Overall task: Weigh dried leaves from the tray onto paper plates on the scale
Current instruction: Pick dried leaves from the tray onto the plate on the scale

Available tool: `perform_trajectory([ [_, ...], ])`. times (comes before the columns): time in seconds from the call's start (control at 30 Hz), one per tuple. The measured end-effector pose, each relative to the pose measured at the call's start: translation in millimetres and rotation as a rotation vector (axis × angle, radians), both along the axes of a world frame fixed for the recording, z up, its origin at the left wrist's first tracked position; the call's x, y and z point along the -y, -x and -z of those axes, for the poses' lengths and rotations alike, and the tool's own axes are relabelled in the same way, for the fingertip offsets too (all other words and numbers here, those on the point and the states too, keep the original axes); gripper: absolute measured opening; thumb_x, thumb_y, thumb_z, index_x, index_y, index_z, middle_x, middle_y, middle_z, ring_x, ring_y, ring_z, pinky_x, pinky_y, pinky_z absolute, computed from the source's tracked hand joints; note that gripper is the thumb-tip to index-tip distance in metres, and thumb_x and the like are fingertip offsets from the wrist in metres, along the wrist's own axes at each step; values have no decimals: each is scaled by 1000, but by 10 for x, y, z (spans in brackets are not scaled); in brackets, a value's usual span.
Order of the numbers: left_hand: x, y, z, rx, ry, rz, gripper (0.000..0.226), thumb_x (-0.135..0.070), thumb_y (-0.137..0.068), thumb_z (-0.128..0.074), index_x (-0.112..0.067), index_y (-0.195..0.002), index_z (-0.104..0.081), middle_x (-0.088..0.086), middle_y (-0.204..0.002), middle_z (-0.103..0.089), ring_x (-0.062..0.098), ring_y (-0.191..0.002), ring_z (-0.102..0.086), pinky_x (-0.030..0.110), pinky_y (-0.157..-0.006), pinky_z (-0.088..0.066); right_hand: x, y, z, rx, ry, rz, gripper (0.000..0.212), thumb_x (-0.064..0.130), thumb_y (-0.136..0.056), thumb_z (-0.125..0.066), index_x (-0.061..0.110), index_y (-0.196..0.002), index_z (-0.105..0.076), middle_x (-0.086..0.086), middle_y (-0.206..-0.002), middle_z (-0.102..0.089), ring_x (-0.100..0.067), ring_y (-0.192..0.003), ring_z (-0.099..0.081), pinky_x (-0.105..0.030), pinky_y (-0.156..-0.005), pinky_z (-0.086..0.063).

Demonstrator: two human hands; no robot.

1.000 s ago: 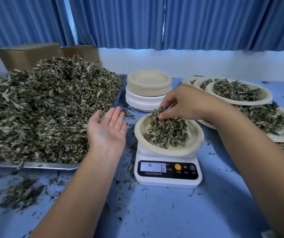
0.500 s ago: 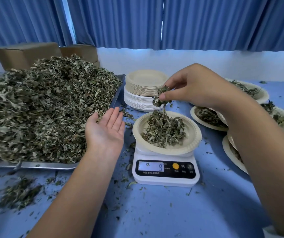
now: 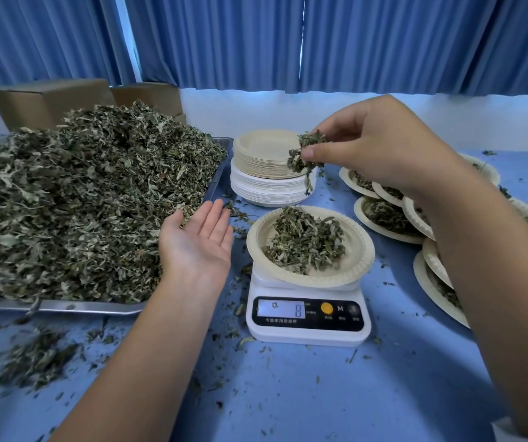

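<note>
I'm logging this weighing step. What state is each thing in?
left hand: open, palm up.
right hand: pinching a leaf tuft in the air.
scale: on, reading 8.
plate on scale: holds a leaf pile.
tray: heaped with leaves.
plate stack: empty.
plates at right: filled, overlapping.

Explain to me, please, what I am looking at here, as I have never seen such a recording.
There is no machine here: a person wears a wide-angle camera on the head, so you look down at their two bare hands. On the blue table sit a metal tray heaped with dried leaves, a white scale carrying a paper plate of leaves, a stack of empty plates behind it, and filled plates at the right. The left hand is open, palm up, beside the tray. The right hand pinches a tuft of leaves, raised clear of the plate. The display seems to read 8.
</note>
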State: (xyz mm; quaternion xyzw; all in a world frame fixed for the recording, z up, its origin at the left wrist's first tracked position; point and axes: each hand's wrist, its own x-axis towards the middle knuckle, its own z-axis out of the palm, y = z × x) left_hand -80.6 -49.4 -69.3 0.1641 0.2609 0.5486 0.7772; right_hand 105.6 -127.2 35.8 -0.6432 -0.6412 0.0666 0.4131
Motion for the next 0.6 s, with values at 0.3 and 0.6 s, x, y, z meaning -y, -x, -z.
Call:
perform_trajectory([
  [0.3, 8, -7, -1, -10, 8, -6, 51, -38, -101, -27, -3, -126, -54, 8, -120, -61, 23, -122, -53, 35, -104, -38, -76, 106, 85, -100, -47, 30, 26, 31, -76, -80, 15, -96, -75, -2, -88, -73, -8, -70, -63, -13, -62, -48],
  [0.6, -78, -13, -18, -30, 61, 58, 47, -30, -103, -22, -3, -130, -49, 12, -132, -55, 24, -131, -45, 37, -113, -29, -787, 1082, 420, -365, -143, -36, 11, 19, -80, -76, 13, -89, -76, 1, -81, -73, -15, -78, -68, -39, -79, -56],
])
